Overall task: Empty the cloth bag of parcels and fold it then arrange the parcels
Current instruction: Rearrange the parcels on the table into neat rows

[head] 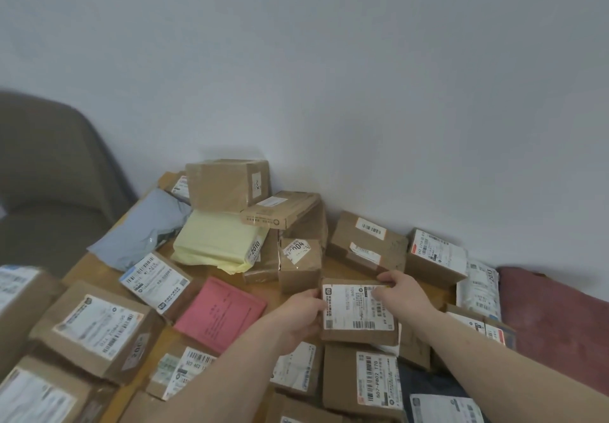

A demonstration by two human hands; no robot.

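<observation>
Left hand [304, 314] and right hand [400, 291] are gripping a labelled box [359, 312]; bare table [336, 269] showing at twelve o'clock, parcels crowding elsewhere

Both hands are on a small brown cardboard box with a white shipping label [359, 312], left hand [301, 319] gripping its left edge, right hand [400, 291] pinching the top right corner. Around it: a pink flat envelope [220, 312], a pale yellow padded mailer [216, 241], and a grey plastic mailer bag [141, 228] on the wooden table [298, 291].
</observation>
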